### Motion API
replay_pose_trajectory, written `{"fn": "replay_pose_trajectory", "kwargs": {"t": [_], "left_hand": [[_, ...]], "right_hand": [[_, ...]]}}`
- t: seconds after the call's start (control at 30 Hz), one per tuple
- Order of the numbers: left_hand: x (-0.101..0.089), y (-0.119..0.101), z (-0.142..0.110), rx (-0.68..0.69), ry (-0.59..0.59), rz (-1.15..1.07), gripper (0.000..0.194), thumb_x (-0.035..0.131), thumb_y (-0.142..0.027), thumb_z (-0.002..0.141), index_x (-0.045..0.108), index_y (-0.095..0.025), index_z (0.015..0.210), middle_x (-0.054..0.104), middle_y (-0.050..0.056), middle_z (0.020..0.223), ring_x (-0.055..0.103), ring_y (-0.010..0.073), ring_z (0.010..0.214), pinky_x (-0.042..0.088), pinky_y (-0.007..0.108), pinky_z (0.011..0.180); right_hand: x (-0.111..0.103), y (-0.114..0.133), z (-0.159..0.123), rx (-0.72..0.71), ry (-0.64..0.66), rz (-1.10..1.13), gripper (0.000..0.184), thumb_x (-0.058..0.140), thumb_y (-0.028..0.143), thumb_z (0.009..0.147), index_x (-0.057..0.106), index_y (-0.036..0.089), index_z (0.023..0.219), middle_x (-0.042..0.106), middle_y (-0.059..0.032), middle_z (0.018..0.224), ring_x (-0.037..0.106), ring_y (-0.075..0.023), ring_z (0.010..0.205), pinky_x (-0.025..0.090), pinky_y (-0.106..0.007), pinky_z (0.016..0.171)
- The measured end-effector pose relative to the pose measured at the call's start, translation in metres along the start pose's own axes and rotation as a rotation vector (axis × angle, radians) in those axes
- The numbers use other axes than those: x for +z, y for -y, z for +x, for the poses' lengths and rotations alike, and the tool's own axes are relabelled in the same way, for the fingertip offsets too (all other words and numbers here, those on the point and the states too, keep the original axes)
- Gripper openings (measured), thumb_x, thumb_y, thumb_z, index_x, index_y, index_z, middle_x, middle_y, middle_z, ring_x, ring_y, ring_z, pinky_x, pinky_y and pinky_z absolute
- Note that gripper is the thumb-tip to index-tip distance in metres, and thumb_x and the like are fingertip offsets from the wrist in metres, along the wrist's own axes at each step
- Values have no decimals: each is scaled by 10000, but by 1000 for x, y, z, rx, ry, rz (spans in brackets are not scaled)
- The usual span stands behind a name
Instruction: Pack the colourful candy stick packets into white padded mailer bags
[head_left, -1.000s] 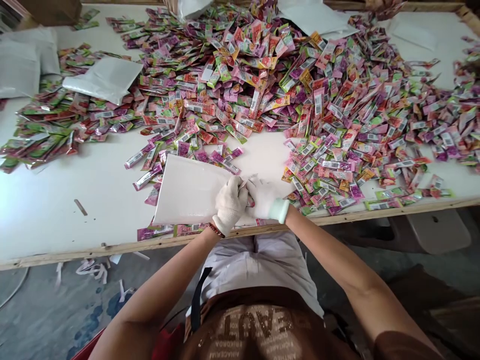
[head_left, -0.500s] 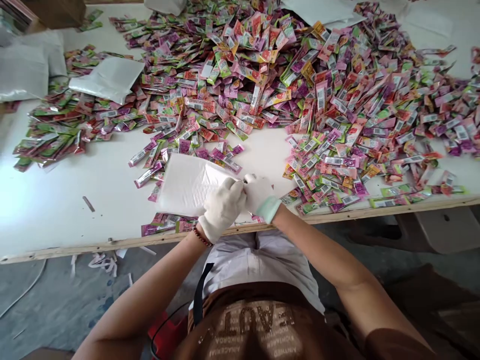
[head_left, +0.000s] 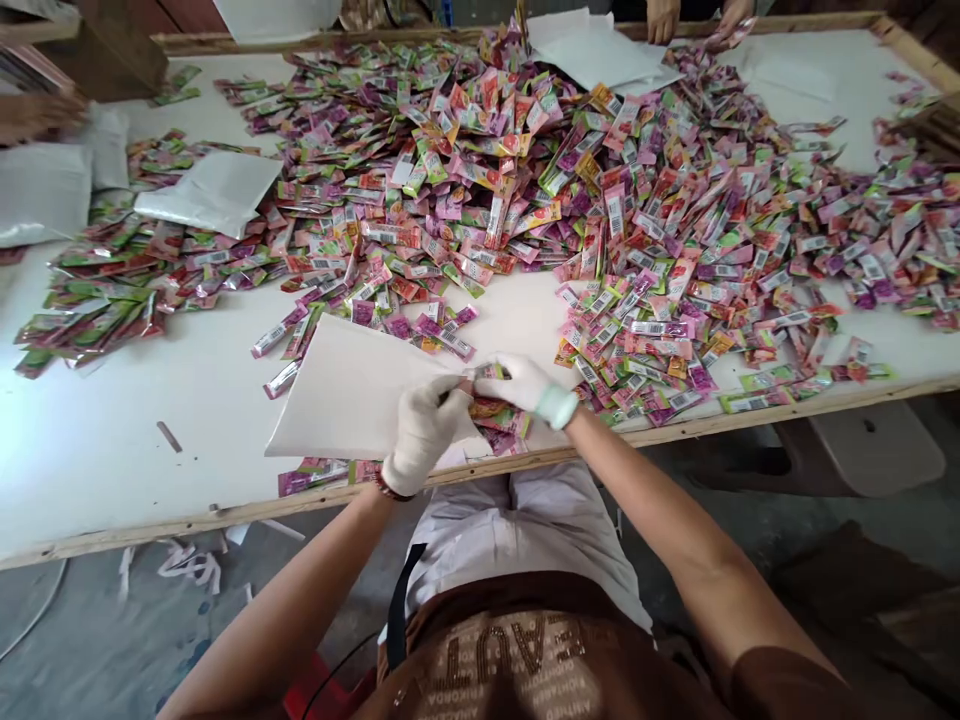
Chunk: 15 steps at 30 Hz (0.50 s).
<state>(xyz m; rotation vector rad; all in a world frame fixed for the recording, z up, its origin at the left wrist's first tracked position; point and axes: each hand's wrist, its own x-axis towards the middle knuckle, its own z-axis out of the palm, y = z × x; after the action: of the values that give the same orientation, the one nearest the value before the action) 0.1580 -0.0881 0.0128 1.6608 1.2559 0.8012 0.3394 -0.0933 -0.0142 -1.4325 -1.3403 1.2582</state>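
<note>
Both hands wear white gloves. My left hand is closed at the right end of a white plastic bag, which lies slanted near the table's front edge. My right hand, with a pale green cuff, is closed on small stick sachets close to my left fingertips. More pink and purple sachets lie beneath my right hand, beside the bag's right end. A few others stick out below the bag's lower edge. My fingers partly hide the bag's opening.
A large heap of colourful sachets spreads across the white table. White bags lie at left, and more white sheets or bags at the back. Other people's hands show at the far edge and left. A stool stands at right.
The white bag now shows larger and smoother, reaching further left and down. My hands have come slightly apart, revealing sachets between them. The view has tilted up, bringing other people's hands into sight.
</note>
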Motion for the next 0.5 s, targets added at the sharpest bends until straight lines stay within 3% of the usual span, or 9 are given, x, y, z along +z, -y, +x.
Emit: {"fn": "replay_pose_trajectory", "kwargs": {"t": [0.1,0.17,0.2,0.3,0.37,0.5], "left_hand": [[-23,-24,14,-259,-66,-413,236,706,-410,753,677,-183,811,397,-80,450,319,76,398,259,222,420],[-34,-43,24,-286,-78,-593,257,747,-411,709,629,-188,754,396,-82,460,304,64,389,237,211,398],[-37,-52,29,-262,-75,-648,261,756,-396,697,600,-187,712,398,-79,469,312,59,397,244,205,400],[-36,-75,40,-168,-67,-751,281,759,-341,673,530,-184,631,387,-74,478,327,50,418,260,194,417],[-32,-85,45,-135,-69,-791,301,759,-315,655,494,-185,598,390,-73,478,332,48,424,266,194,423],[-27,-92,49,-121,-53,-825,316,763,-320,628,483,-183,575,411,-70,482,350,43,426,273,186,424]], "right_hand": [[-48,25,-6,-103,-154,232,300,672,392,886,698,218,1129,721,-49,1155,663,-169,1061,504,-338,994],[-73,36,-10,-58,-262,375,214,682,357,869,696,215,1029,732,-37,1048,679,-153,953,549,-310,903],[-80,39,-12,0,-258,440,177,689,334,853,686,208,977,732,-35,996,681,-151,906,566,-299,850],[-80,45,-12,159,-88,549,184,627,353,864,664,194,950,734,-57,933,691,-190,852,601,-337,733],[-73,50,-9,190,-13,577,220,558,379,881,649,198,968,738,-64,899,698,-217,803,609,-380,665],[-66,73,-4,185,-27,450,115,584,309,799,618,199,804,694,-41,676,654,-199,592,576,-334,531]]}}
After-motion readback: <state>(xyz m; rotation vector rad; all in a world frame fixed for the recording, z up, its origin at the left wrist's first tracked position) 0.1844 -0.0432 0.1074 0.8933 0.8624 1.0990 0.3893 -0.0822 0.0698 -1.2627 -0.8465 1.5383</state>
